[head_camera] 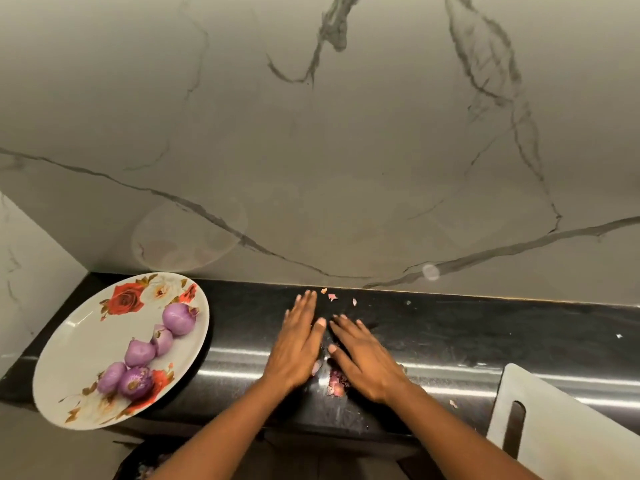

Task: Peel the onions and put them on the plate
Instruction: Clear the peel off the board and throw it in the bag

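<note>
At the far left a floral plate (pixel 79 344) overhangs the near edge of the black table (pixel 450 327), and the peeled onions (pixel 140 353), five by my count, lie on it in a loose curved row, glossy purple with the dry skin off. The peeling therefore looks finished, or nearly so. Just right of the plate the left hand (pixel 298 344) lies palm down on the table, fingers straight and together, gripping nothing. Between it and the other hand sits a small heap of onion skins (pixel 337 381), with a few stray flakes (pixel 332 297) further back against the marble wall (pixel 311 168). The right hand (pixel 367 362) mirrors the left — flat, fingers extended, holding nothing — and angles inward so the two hands bracket the heap. That placement suggests they are set to sweep the skins together for clearing away, not to pick up another onion; no unpeeled onion shows on the table. At the far right a white cutting board (pixel 561 420) lies with its handle slot toward the person, well apart from both hands and bearing nothing.
</note>
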Available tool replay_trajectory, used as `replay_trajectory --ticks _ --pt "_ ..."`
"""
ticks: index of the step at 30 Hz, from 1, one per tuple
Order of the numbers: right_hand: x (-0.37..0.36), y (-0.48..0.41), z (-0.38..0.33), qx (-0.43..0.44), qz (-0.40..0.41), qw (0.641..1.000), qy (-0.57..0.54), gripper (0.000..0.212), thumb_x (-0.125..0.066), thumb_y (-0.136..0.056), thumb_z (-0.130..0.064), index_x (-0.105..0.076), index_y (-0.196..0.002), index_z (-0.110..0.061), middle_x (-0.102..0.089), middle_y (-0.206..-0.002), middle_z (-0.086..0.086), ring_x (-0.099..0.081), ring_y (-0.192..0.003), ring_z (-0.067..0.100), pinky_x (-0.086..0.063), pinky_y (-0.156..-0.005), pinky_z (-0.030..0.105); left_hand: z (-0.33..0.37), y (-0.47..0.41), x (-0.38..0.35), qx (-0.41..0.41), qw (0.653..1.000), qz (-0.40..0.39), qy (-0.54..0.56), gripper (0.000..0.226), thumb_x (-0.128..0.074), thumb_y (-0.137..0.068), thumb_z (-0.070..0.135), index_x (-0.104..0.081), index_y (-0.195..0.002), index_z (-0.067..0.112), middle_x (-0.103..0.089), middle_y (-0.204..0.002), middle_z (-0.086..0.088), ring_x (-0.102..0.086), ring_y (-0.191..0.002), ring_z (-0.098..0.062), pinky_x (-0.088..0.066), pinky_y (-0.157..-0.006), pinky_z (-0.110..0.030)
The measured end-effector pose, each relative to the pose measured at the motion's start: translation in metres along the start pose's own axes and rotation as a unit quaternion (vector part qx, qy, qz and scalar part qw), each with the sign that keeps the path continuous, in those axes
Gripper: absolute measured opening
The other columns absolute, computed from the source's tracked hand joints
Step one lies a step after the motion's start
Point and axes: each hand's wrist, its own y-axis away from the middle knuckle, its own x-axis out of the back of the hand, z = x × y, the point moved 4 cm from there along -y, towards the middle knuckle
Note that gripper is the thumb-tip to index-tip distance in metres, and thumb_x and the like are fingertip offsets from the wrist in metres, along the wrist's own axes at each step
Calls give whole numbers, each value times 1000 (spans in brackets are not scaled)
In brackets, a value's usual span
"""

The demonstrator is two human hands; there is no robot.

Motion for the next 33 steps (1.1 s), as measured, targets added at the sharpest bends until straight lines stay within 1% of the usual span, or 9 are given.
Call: replay_trajectory --ticks 5,10,15,18,21,23,26,29,33 --pt "12 42 17 -40 37 997 -56 57 -35 -108 -59 -30 -162 -40 -20 -170 -24 -18 -156 -1 -26 -128 34 -1 -51 8 -48 985 -99 -130 58 -26 -113 48 -19 -167 28 -5 -175 8 6 -162 -10 0 -133 -42" --pt "31 84 63 -160 159 974 -4 63 -34 -108 -60 -23 -164 -34 -7 -171 -17 2 -160 3 -7 -133 40 -5 -59 -3 -80 975 -133 -160 59 -23 -114 48 -16 -167 25 -5 -175 10 7 -160 -6 4 -133 -42" --pt "11 105 69 -297 162 939 54 79 -11 -104 -70 2 -167 -23 10 -174 -2 15 -161 14 2 -133 43 1 -20 -24 -177 958 -182 -130 52 -21 -114 48 -21 -165 35 -8 -173 20 9 -159 4 7 -132 -39" --pt "6 64 54 -261 147 952 59 83 -2 -103 -73 7 -166 -20 14 -173 -1 18 -160 16 6 -132 44 11 13 -26 -186 955 -217 -85 51 -25 -114 48 -24 -164 37 -14 -172 22 4 -158 8 9 -130 -29" --pt "8 11 43 -195 118 972 51 84 -2 -103 -72 4 -167 -18 9 -175 1 15 -161 15 5 -132 44 15 44 -20 -126 965 -230 24 50 -32 -113 49 -25 -162 45 -17 -168 28 -2 -156 11 3 -130 -25" --pt "11 -15 38 -157 93 981 58 83 -3 -103 -70 0 -168 -18 6 -176 2 14 -161 14 6 -132 44 12 58 -12 -70 969 -206 116 49 -35 -112 50 -25 -160 51 -18 -167 33 -5 -156 11 -4 -129 -24" --pt "11 -33 33 -107 46 989 94 80 -3 -105 -68 0 -167 -19 7 -175 1 15 -161 13 6 -132 43 6 67 7 -36 976 -130 168 54 -36 -109 51 -25 -162 44 -17 -168 34 -6 -158 8 -8 -127 -26" --pt "5 -27 20 -20 -2 995 100 74 -6 -108 -64 -2 -168 -21 3 -176 -2 12 -161 9 1 -133 44 -8 63 19 -19 987 -75 144 57 -35 -107 54 -28 -162 39 -19 -167 35 -6 -157 10 -7 -129 -26" --pt "-10 4 -18 91 -49 993 66 64 -21 -113 -53 -9 -168 -22 -8 -175 -3 1 -161 6 5 -131 31 -34 36 21 -20 998 -49 -19 76 -16 -100 70 -13 -166 32 -4 -173 19 9 -158 4 2 -133 -35"
